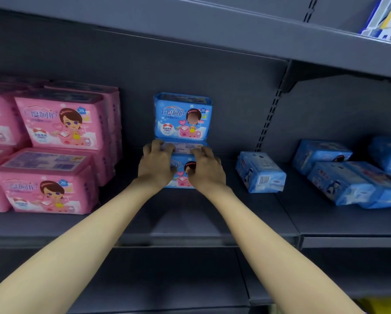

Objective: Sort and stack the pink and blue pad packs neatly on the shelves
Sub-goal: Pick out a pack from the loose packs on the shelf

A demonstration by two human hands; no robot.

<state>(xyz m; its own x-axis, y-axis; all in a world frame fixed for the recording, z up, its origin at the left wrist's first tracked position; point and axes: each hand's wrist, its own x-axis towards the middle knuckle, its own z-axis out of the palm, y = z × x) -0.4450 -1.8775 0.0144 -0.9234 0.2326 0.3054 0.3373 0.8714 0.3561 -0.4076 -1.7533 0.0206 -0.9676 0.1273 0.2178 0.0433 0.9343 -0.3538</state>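
Shelf (190,214) is carrying the lower blue pack (180,176) at centre, left hand (156,164) and right hand (207,168) gripping it, both curling over its top; upper blue pack (182,116) sitting at 12 o'clock, pink packs (60,123) at 9.

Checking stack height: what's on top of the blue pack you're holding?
Another blue pack stands on it, front out. The left hand and right hand cover much of the lower pack; behind it is hidden.

Blue, white and yellow boxes (385,17) sit at top right. A slotted upright (270,114) runs down the back wall (190,64).
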